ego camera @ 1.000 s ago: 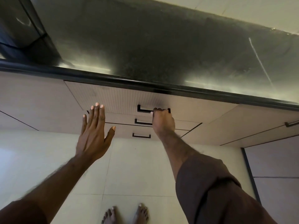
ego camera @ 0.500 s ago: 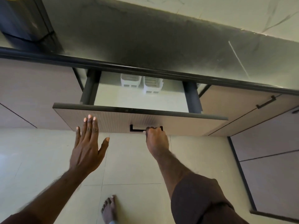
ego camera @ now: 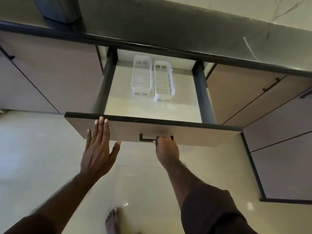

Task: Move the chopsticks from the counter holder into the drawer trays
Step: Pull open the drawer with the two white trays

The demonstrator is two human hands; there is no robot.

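Beneath the dark polished stone worktop (ego camera: 168,26), the beige drawer (ego camera: 152,130) stands open on two empty white slatted plastic trays (ego camera: 152,80), right hand (ego camera: 166,149) gripping its black handle (ego camera: 145,139), left hand (ego camera: 98,149) open and splayed as if steadying; chopsticks unseen.

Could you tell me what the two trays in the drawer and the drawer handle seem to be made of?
Trays: probably white moulded plastic, matte, judging by the slotted floors and thin walls. Drawer handle: likely black-coated metal, a slim squared bar, though painted plastic is possible.

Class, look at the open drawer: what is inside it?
Inside the drawer lie two white slotted trays, side by side and both empty. No chopsticks are visible. The drawer front hides the nearest strip of its floor.
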